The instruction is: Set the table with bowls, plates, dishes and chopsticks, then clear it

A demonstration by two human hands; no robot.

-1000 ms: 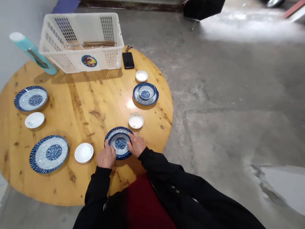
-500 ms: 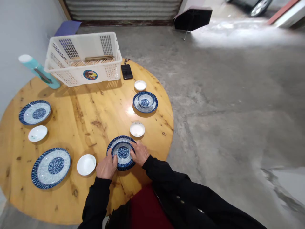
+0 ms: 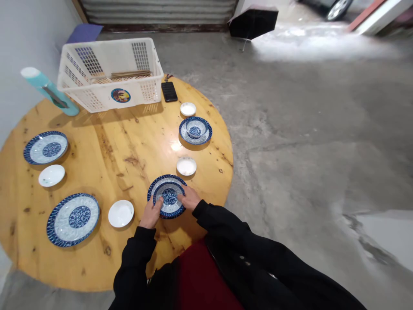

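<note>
A blue-and-white bowl [image 3: 169, 197] sits over a matching plate [image 3: 161, 180] at the near right part of the table. My left hand [image 3: 151, 213] grips the bowl's left side, its thumb over the rim. From the right side my right hand [image 3: 190, 198] holds the same bowl, thumb likewise inside. The other fingers are hidden below the rim, so I cannot tell whether they touch the plate too. Just beyond lies a small white dish [image 3: 186, 166]. Left of my left hand stands a white bowl [image 3: 121, 213].
The round wooden table [image 3: 129, 146] also bears a large blue-rimmed plate [image 3: 73, 219], another plate [image 3: 45, 147], a white bowl [image 3: 51, 175], a plate with a bowl [image 3: 195, 130], a small dish [image 3: 188, 109], a phone [image 3: 169, 91], a white basket [image 3: 109, 94] and a turquoise cylinder [image 3: 50, 91].
Both hands have shifted slightly on the bowl, with the right fingers now lower around its edge. The whole view has moved a little.
</note>
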